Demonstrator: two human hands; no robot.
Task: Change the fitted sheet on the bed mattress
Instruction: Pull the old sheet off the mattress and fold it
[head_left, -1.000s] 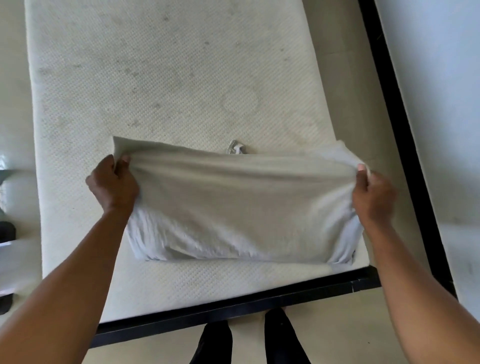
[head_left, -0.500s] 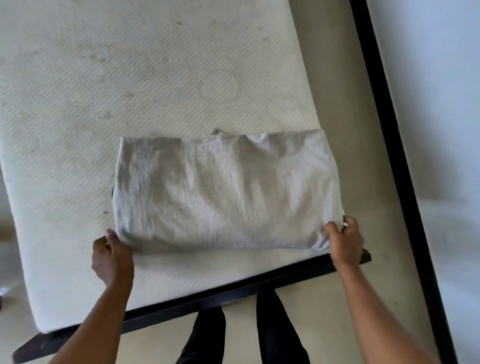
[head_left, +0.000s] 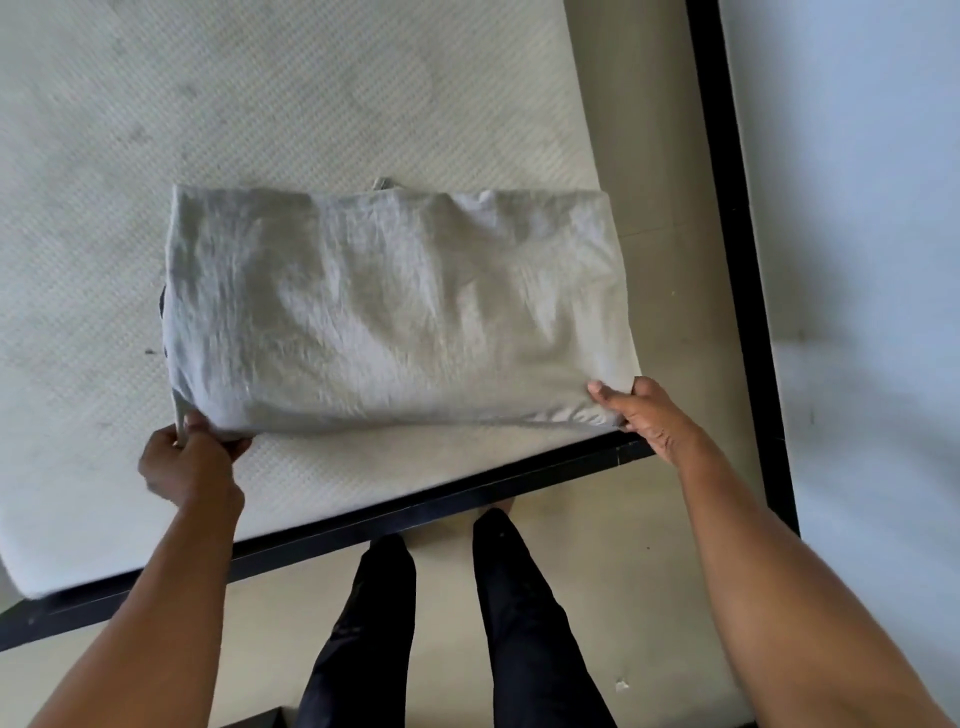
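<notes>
My left hand (head_left: 187, 462) and right hand (head_left: 644, 415) each pinch a near corner of the folded sheet (head_left: 395, 312). It's lying on the bare mattress (head_left: 311, 104), probably so I can unfold it right there.

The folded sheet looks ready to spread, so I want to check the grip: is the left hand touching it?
Touching. The head view shows the left hand pinching the near left corner of the folded sheet, with the cloth caught between thumb and curled fingers.

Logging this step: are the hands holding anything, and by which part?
Both hold the folded sheet: left hand grips its near left corner, right hand its near right corner.
</notes>
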